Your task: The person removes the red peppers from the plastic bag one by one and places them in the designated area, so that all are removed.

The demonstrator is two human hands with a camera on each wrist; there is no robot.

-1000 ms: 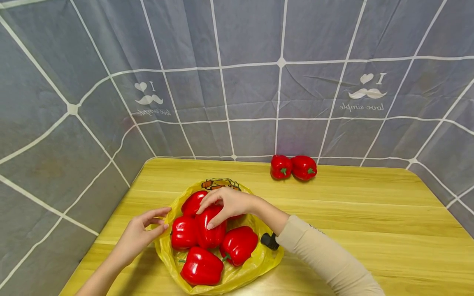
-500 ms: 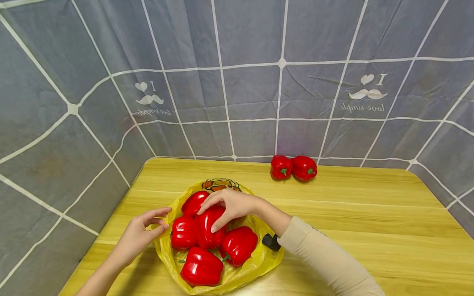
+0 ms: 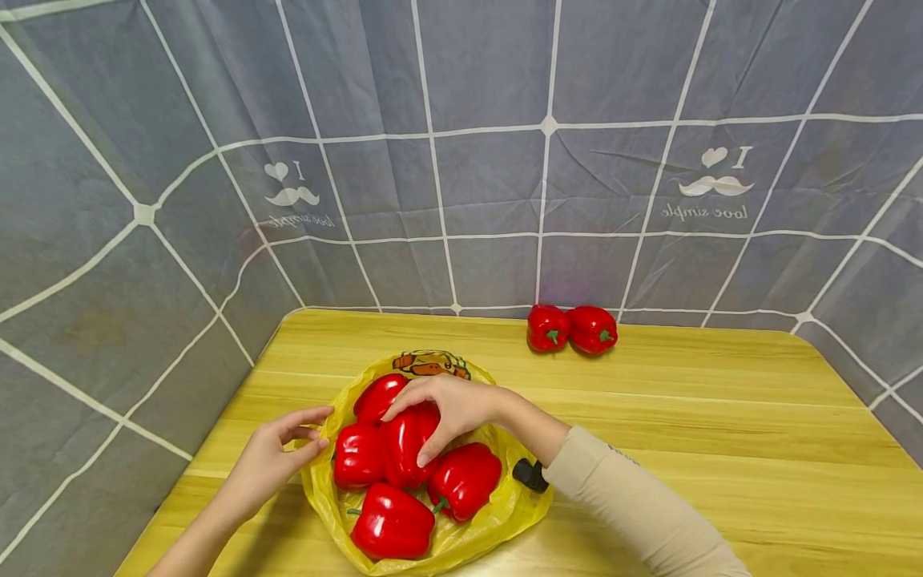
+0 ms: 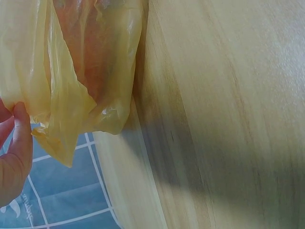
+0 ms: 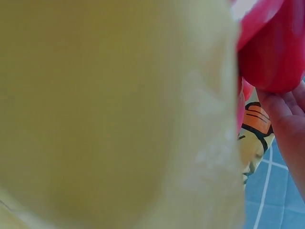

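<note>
A yellow plastic bag (image 3: 497, 529) stands with its mouth spread wide on the table, several red bell peppers inside. My left hand (image 3: 270, 457) pinches the left rim of the bag between thumb and fingers; the left wrist view shows the same fingers (image 4: 21, 138) at the crumpled plastic. Reaching over the bag from the right, my right hand (image 3: 457, 413) holds the topmost bell pepper (image 3: 405, 449), thumb on its near side and fingers over the far side. Around it lie other peppers (image 3: 392, 521). In the right wrist view, the bag (image 5: 119, 114) hides most of the scene.
Two more red bell peppers (image 3: 570, 328) lie side by side at the table's back edge. A grey checked curtain (image 3: 490, 184) hangs behind and at both sides. The wooden tabletop (image 3: 685, 433) extends to the right. A black device (image 3: 530, 474) sits at my right wrist.
My right thumb has shifted slightly toward the lower right across the pepper. The left hand, the bag and the other peppers stay in place.
</note>
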